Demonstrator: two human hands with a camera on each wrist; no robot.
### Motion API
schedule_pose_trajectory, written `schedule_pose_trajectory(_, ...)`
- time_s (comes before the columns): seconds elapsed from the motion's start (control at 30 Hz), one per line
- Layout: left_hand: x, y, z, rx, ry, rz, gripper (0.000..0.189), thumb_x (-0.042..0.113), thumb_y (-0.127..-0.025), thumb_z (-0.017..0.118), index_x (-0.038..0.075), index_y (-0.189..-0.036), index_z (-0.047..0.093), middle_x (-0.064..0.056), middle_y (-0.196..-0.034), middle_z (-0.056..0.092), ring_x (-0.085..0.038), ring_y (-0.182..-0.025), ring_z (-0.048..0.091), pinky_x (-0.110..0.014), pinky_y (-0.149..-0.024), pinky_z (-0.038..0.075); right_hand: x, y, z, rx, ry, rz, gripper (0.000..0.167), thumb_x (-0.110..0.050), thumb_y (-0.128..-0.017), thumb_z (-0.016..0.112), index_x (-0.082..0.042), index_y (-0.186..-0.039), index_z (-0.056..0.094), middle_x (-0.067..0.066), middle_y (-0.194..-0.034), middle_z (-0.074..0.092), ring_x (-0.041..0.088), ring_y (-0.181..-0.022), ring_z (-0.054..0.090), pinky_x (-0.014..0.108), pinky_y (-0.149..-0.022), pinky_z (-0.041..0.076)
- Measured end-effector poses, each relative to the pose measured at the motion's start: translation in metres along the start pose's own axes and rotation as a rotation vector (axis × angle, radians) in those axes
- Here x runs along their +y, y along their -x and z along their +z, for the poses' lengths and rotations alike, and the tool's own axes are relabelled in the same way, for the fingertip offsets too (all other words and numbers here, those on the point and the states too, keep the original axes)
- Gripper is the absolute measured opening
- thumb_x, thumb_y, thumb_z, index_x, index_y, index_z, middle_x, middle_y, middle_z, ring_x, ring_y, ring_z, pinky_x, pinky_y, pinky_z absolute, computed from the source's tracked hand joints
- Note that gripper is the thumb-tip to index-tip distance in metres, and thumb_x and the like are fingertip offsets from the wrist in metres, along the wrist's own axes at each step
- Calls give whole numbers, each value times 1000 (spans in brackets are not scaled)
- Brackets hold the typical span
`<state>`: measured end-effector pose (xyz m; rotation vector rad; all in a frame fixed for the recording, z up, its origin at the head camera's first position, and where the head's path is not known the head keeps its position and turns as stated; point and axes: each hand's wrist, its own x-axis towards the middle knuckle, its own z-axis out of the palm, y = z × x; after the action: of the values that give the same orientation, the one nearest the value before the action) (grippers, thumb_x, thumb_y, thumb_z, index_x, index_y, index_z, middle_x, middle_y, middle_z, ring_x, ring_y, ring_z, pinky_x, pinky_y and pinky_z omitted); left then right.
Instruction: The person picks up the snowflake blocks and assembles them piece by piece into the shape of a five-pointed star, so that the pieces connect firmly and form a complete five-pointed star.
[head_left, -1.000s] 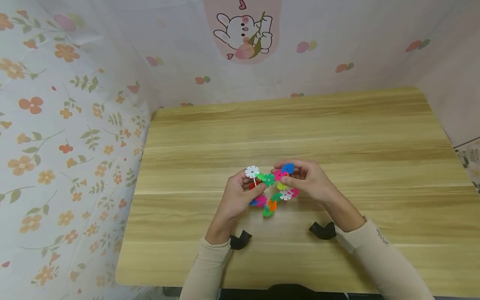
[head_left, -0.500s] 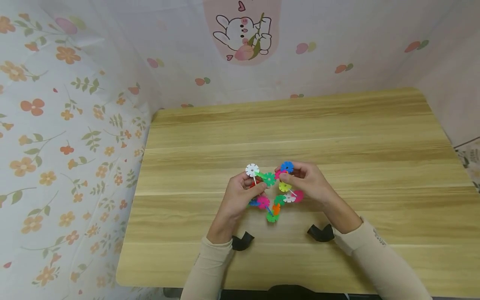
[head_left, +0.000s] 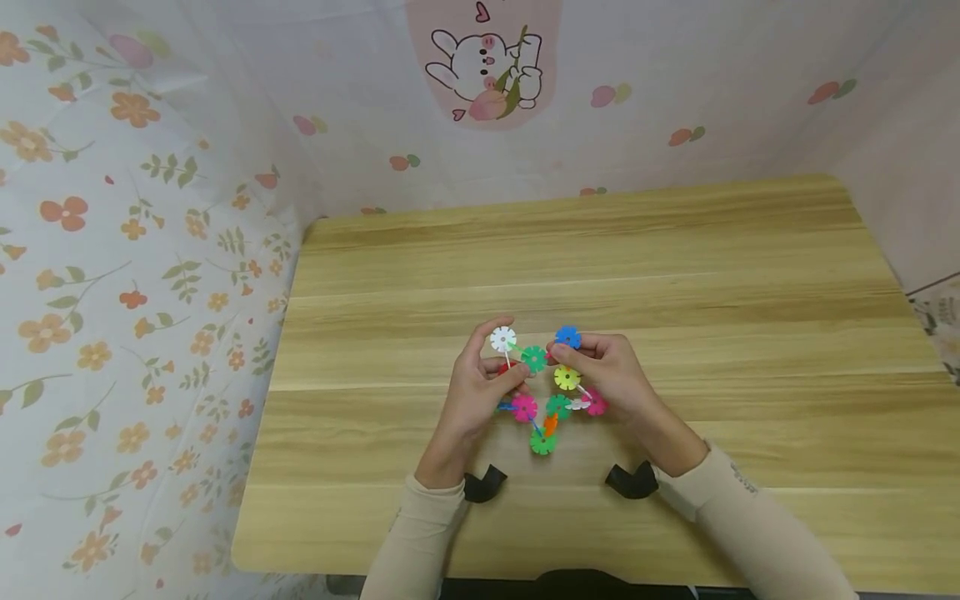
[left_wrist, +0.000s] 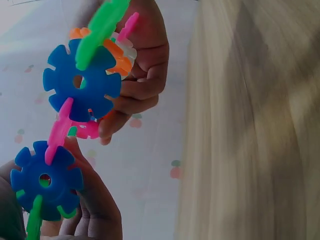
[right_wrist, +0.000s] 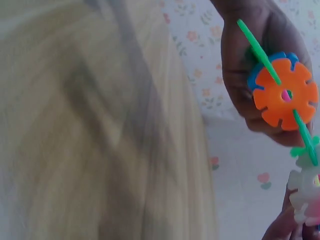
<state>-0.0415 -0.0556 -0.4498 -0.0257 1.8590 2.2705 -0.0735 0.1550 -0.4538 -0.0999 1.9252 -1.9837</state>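
Observation:
A linked ring of colourful notched plastic snowflake discs is held above the table between both hands. In the head view, my left hand (head_left: 472, 392) pinches its left side near the red disc (head_left: 506, 368), index finger raised behind the white disc (head_left: 503, 338). My right hand (head_left: 615, 371) pinches the right side just under the blue disc (head_left: 568, 337); the yellow disc (head_left: 567, 377) lies below its thumb. The light green disc (head_left: 543, 442) hangs lowest. Another blue disc (left_wrist: 82, 82) shows in the left wrist view, an orange disc (right_wrist: 286, 94) in the right. Fingers hide some joints.
A wooden table (head_left: 600, 267) lies under the hands, with a patterned cloth (head_left: 345, 100) behind it and at the left. Black straps (head_left: 483, 484) show beside both wrists. The table's front edge runs close to the forearms.
My right hand has shifted a little left and toward the body. The left index finger has lifted away. The ring's lower part has swung down, and its discs now face up more.

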Motion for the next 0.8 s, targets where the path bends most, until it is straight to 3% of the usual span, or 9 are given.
schedule_pose_trajectory(0.2, -2, -3, 0, 58, 42, -89, 63, -7, -88, 72, 26, -138, 53, -28, -75, 66, -21, -60, 67, -30, -56, 57, 4, 0, 8, 71, -47, 47, 36, -24, -91, 76, 10, -102, 73, 13, -90, 75, 17, -90, 68, 27, -81, 55)
schedule_pose_trajectory(0.57, -6, -7, 5, 85, 47, -144, 63, -12, -85, 71, 24, -135, 55, -27, -73, 66, -19, -58, 67, -28, -53, 56, 8, 2, 11, 128, -37, 136, 44, -29, -90, 77, 11, -108, 71, 5, -90, 76, 13, -93, 67, 24, -82, 54)
schedule_pose_trajectory(0.7, -8, -7, 6, 79, 61, -148, 63, -11, -85, 72, 24, -135, 55, -14, -68, 67, -18, -57, 66, -27, -53, 56, 7, 3, 10, 112, -124, 168, 41, -25, -91, 77, 10, -111, 70, 1, -90, 76, 12, -93, 66, 22, -82, 53)
schedule_pose_trajectory(0.8, -8, -6, 5, 77, 56, -133, 64, -11, -85, 73, 23, -136, 55, -12, -67, 67, -18, -57, 67, -28, -54, 56, 9, 3, 7, 65, -215, 208, 27, -20, -92, 75, 3, -107, 73, 0, -89, 75, 13, -89, 64, 22, -78, 52)
